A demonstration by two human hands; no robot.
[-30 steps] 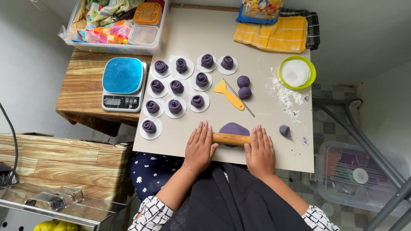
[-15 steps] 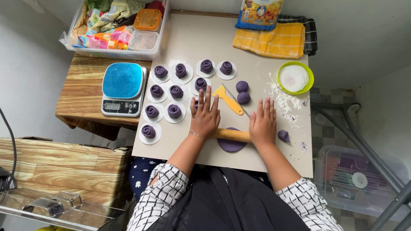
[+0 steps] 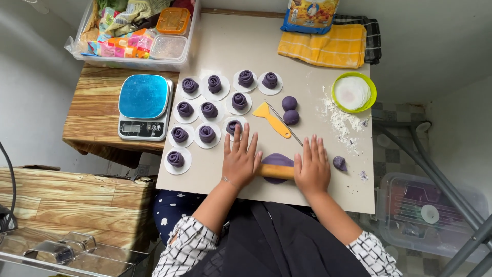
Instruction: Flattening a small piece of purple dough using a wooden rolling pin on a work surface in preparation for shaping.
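Observation:
My left hand (image 3: 240, 159) and my right hand (image 3: 311, 168) press flat, fingers spread, on the two ends of a wooden rolling pin (image 3: 275, 171). The pin lies across a flattened piece of purple dough (image 3: 277, 160) near the table's front edge. A small purple dough lump (image 3: 339, 163) sits just right of my right hand. Two purple dough balls (image 3: 290, 110) and a yellow plastic scraper (image 3: 271, 118) with a thin metal skewer beside it lie just beyond my hands.
Several purple rose-shaped buns on white paper rounds (image 3: 210, 109) fill the table's left half. A blue-topped kitchen scale (image 3: 144, 105) stands left. A green bowl of flour (image 3: 353, 92), spilled flour, a yellow towel (image 3: 324, 46) and a clear bin (image 3: 138, 31) are at the back.
My hands rolled the pin away over the dough, then drew it back toward me. The dough now lies flatter and wider under the pin.

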